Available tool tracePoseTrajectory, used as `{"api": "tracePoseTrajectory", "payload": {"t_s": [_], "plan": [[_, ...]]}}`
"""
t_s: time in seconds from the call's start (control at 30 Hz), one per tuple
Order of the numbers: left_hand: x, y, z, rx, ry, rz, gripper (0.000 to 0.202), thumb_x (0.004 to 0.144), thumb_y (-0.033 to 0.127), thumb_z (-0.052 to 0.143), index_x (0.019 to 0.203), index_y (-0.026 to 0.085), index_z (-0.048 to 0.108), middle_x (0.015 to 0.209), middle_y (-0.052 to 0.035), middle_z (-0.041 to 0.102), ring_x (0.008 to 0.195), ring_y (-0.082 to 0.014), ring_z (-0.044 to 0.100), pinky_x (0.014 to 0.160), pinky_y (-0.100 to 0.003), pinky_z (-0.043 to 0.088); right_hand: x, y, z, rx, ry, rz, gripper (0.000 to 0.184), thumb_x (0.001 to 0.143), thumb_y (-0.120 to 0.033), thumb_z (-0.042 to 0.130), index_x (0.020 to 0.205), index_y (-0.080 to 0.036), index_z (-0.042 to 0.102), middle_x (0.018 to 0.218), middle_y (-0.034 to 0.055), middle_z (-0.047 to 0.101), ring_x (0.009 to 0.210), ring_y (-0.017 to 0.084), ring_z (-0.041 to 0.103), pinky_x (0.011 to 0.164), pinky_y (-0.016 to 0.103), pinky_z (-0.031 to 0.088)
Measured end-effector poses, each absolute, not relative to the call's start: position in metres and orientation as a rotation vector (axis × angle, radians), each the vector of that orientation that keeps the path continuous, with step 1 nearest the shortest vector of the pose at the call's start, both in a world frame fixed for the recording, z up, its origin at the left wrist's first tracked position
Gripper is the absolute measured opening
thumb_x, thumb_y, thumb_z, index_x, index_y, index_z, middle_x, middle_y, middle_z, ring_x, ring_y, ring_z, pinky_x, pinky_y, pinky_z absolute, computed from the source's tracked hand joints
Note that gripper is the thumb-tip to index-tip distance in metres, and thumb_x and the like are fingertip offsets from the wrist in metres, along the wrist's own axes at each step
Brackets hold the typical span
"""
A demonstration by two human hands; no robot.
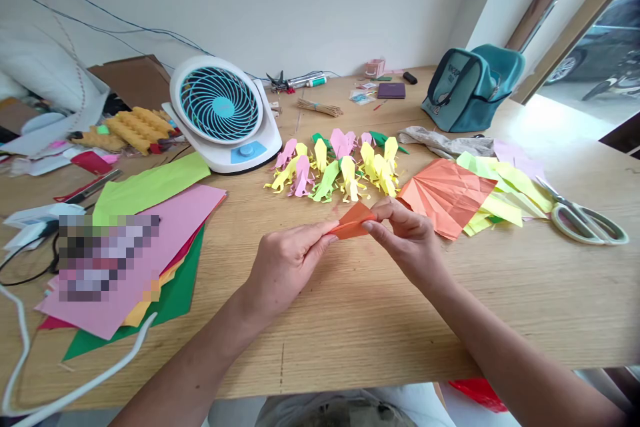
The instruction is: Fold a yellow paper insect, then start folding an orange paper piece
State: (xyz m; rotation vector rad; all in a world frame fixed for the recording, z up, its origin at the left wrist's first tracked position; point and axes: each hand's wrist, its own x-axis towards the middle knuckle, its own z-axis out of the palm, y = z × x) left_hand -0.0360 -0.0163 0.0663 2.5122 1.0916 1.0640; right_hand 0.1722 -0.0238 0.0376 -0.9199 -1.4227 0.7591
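A small folded piece of orange paper [354, 221] is held between both hands above the wooden table. My left hand [293, 257] pinches its left end between thumb and fingers. At the right end, the thumb and fingertips of my right hand [407, 233] grip the paper. Just beyond the hands stand several small folded paper figures [327, 177] in pink, yellow and green. A larger creased sheet of orange paper [445, 197] lies to the right of my right hand, partly over yellow and green paper scraps [520, 190].
Scissors [583, 217] lie at the right. Coloured paper sheets [125, 267] are stacked at the left, near a white cable [100, 383]. Behind stand a white fan [225, 113] and a teal bag [470, 90]. The table's front edge [300, 393] runs before my lap.
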Motion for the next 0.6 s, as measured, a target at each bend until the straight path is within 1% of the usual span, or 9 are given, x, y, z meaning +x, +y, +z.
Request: {"api": "tracePoseTrajectory", "payload": {"t_s": [0.13,0.33,0.4,0.5,0.6], "plan": [[-0.036,-0.018,0.0673,2.376,1.156,1.011,0.022,0.091,0.021,0.062,0.109,0.023,0.074,0.099,0.0017,0.078,0.079,-0.0136,0.074,0.07,-0.021,0.055,0.1719,-0.0245,0.0376,-0.941,-1.389,0.854,0.009,0.085,-0.026,0.07,0.078,-0.022,0.067,0.076,-0.0011,0.057,0.074,0.014,0.051,0.071,0.03,0.04],[-0.0358,-0.0187,0.068,2.275,1.194,1.031,0.02,0.089,0.021,0.064,0.104,0.024,0.076,0.096,0.0023,0.078,0.076,-0.0143,0.074,0.066,-0.021,0.054,0.1708,-0.0249,0.0366,-0.944,-1.386,0.905,0.01,0.084,-0.028,0.071,0.077,-0.022,0.068,0.076,-0.0008,0.056,0.075,0.014,0.051,0.071,0.03,0.039],[-0.0358,-0.0194,0.0677,2.304,1.198,1.055,0.02,0.089,0.02,0.064,0.105,0.023,0.076,0.096,0.0018,0.078,0.075,-0.0143,0.074,0.066,-0.022,0.054,0.1708,-0.0245,0.0359,-0.95,-1.377,0.902,0.01,0.083,-0.03,0.072,0.079,-0.022,0.068,0.077,-0.0008,0.057,0.076,0.015,0.051,0.072,0.03,0.039],[-0.0361,-0.0206,0.0666,2.412,1.187,1.108,0.021,0.09,0.019,0.063,0.107,0.023,0.075,0.101,0.0001,0.078,0.079,-0.0153,0.075,0.068,-0.023,0.056,0.1708,-0.0246,0.0349,-0.948,-1.353,0.901,0.012,0.083,-0.033,0.072,0.078,-0.023,0.067,0.077,-0.0011,0.058,0.075,0.015,0.051,0.073,0.03,0.04],[-0.0362,-0.0217,0.0661,2.572,1.163,1.186,0.02,0.092,0.02,0.061,0.108,0.02,0.074,0.096,-0.0011,0.078,0.076,-0.0149,0.074,0.066,-0.024,0.055,0.17,-0.0253,0.0344,-0.927,-1.323,0.939,0.014,0.084,-0.035,0.071,0.079,-0.024,0.067,0.077,-0.001,0.059,0.075,0.015,0.052,0.073,0.03,0.041]]}}
